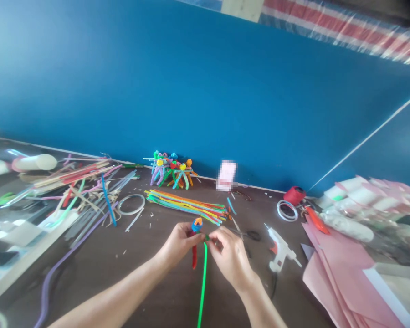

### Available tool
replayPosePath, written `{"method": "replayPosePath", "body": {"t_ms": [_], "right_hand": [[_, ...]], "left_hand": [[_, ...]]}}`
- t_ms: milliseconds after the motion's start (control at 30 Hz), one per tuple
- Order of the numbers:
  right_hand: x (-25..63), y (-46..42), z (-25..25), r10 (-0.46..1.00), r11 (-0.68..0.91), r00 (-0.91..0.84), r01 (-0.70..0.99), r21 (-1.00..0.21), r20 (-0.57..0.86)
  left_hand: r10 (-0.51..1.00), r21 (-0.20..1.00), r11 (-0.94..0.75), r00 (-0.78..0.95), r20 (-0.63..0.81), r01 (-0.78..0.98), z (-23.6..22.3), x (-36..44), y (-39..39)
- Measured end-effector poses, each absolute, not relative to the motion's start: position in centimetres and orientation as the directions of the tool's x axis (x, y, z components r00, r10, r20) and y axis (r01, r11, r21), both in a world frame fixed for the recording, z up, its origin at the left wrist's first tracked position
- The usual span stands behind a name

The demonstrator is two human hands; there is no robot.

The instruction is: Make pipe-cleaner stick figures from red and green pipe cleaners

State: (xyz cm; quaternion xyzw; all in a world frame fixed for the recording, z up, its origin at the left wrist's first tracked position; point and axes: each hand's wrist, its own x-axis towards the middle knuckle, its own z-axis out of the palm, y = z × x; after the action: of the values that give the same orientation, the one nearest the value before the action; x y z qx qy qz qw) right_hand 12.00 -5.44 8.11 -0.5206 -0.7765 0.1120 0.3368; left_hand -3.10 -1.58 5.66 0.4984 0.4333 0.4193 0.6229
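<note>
The left hand [179,244] and right hand [229,255] meet at the middle of a dark brown table [99,269], each grip pressed together in a pinch on a small pipe-cleaner figure [197,232]. The figure has a blue and orange coiled head and a red strand hanging below, while a long bright green pipe cleaner [202,282] runs from the right hand's pinch toward 6 o'clock. Taking the hands as the clock's center, a bundle of multicoloured pipe cleaners [184,206] lies at 12 o'clock, and a cluster of finished pipe-cleaner figures [171,169] stands beyond it against a blue wall [191,82]. Near 1 o'clock, a pink card [226,175] leans by the wall, its surface too blurred to read. Black-handled scissors [251,235] lie just beside the right hand at 2 o'clock, with a white hot glue gun [280,248] at 3 o'clock and a red thread spool [294,195] farther off at 2 o'clock. Pink paper sheets [341,273] are stacked at 4 o'clock, and loose pale strips [89,196] are heaped at 10 o'clock. No brand or lettering can be read anywhere.
</note>
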Motion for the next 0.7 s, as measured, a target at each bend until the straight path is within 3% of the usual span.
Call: {"method": "replayPosePath", "body": {"t_ms": [267, 433, 600, 700], "right_hand": [[11.7, -5.7, 8.6, 0.961, 0.265, -0.09, 0.575, -0.774, 0.262], [11.9, -5.7, 8.9, 0.989, 0.144, -0.087, 0.432, -0.89, 0.118], [11.9, -5.6, 9.0, 0.988, -0.039, -0.137, 0.195, -0.98, -0.067], [11.7, -5.4, 8.6, 0.971, -0.191, -0.153, -0.019, -0.981, -0.185]], "left_hand": [[0.924, 0.998, 0.014, 0.38, -0.036, 0.06, 6.4, -3.8, -2.2], [0.898, 0.957, -0.229, 0.417, 0.138, 0.177, 7.3, -4.4, -2.4], [0.783, 0.862, -0.469, 0.541, 0.306, 0.191, 8.3, -4.9, -2.3], [0.772, 0.875, -0.461, 0.552, 0.314, 0.146, 8.3, -4.8, -2.2]]}}
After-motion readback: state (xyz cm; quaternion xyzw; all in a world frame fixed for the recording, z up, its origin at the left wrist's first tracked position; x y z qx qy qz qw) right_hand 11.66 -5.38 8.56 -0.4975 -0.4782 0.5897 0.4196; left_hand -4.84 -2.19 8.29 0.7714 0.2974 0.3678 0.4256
